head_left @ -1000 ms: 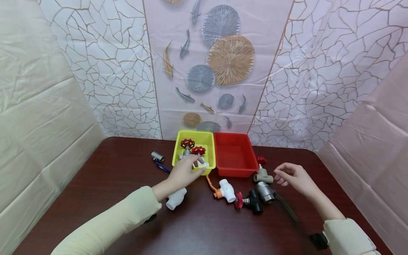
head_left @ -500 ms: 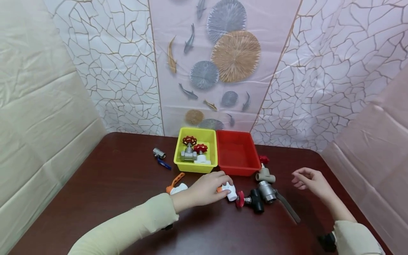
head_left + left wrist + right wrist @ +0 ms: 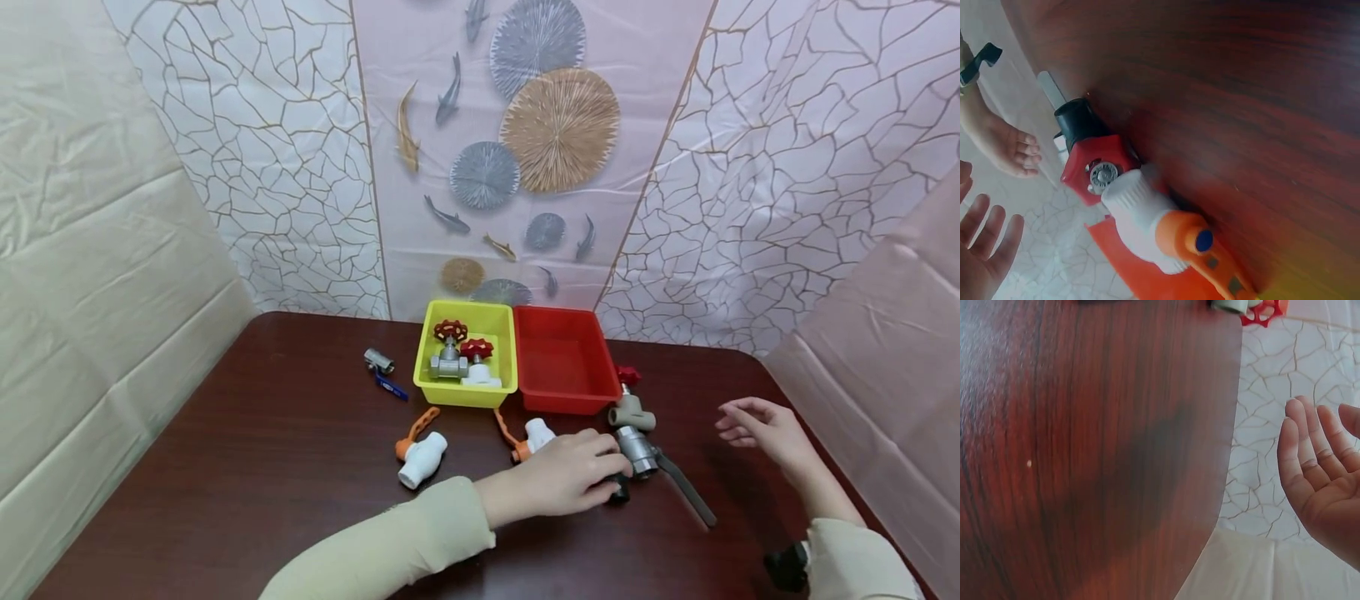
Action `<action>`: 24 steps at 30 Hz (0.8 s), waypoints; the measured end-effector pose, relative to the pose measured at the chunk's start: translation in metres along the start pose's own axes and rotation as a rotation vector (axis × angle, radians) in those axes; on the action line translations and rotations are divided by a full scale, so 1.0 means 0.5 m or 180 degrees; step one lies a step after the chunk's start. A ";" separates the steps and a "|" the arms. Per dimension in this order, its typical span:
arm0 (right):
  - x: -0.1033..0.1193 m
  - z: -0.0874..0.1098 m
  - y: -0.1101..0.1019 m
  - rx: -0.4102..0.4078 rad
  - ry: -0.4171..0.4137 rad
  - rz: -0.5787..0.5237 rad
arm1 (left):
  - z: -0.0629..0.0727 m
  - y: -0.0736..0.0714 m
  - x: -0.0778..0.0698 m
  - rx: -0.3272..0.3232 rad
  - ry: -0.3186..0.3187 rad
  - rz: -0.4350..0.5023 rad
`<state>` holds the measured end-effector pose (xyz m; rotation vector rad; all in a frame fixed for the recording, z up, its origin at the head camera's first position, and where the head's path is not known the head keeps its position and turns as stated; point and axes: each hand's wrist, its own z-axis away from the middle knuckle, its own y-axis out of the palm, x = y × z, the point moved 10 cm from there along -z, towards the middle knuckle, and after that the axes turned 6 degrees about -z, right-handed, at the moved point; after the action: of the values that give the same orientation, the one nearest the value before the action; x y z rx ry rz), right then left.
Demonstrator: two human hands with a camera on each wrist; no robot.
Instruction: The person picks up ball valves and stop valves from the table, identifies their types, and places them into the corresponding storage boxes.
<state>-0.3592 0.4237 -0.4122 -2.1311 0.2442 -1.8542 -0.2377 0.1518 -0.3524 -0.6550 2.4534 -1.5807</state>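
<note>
While left hand (image 3: 572, 477) overhangs black valve (image 3: 1079, 121), patterned cloth (image 3: 555, 179) backs wood-grain table (image 3: 315, 442).

The person wears pale cream, long sleeves: the left sleeve (image 3: 390, 546) is softly creased with a loose cuff, and the right sleeve (image 3: 862, 562) matches. Just beside the right sleeve's cuff sits a small black device (image 3: 786, 568). The left hand (image 3: 573, 475) and right hand (image 3: 767, 431) are bare.

Open desk (image 3: 202, 500) spreads at near left; the long-levered steel valve (image 3: 637, 452) lies between left hand (image 3: 570, 472) and right hand (image 3: 768, 432).
</note>
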 end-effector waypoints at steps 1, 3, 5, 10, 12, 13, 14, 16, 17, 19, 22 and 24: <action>-0.031 -0.008 -0.016 -0.0008 -0.0024 -0.0018 | -0.005 0.006 -0.004 0.0033 0.0004 -0.0042; -0.089 -0.024 -0.046 -0.0046 -0.0038 -0.0074 | -0.016 0.021 -0.010 0.0132 0.0029 -0.0119; -0.121 -0.032 -0.061 -0.0012 -0.0087 -0.0114 | -0.023 0.041 -0.015 0.0277 0.0039 -0.0193; -0.073 -0.013 -0.031 0.0172 -0.0068 -0.0114 | -0.032 0.086 -0.009 0.0565 -0.0103 -0.0359; -0.027 0.004 -0.010 0.0146 -0.0043 -0.0098 | -0.036 0.099 -0.003 0.0591 -0.0221 -0.0418; -0.002 0.011 0.001 0.0136 -0.0029 -0.0084 | -0.038 0.106 0.000 0.0608 -0.0288 -0.0432; 0.021 0.019 0.011 0.0132 -0.0033 -0.0050 | -0.040 0.112 0.003 0.0623 -0.0352 -0.0455; 0.052 0.028 0.024 0.0097 -0.0001 0.0031 | -0.043 0.129 0.009 0.0709 -0.0506 -0.0437; 0.060 0.031 0.028 0.0093 0.0002 0.0028 | -0.042 0.139 0.013 0.0788 -0.0605 -0.0399; 0.064 0.032 0.030 0.0118 0.0004 0.0013 | -0.036 0.161 0.023 0.0996 -0.0830 -0.0302; 0.045 0.025 0.023 0.0207 -0.0083 -0.0162 | -0.023 0.191 0.040 0.1330 -0.1154 -0.0254; 0.027 0.021 0.018 0.0251 -0.0097 -0.0197 | -0.018 0.204 0.047 0.1500 -0.1276 -0.0280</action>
<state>-0.3463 0.4123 -0.4037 -2.1345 0.0976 -1.8317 -0.2901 0.1844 -0.4371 -0.8927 1.7108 -1.7635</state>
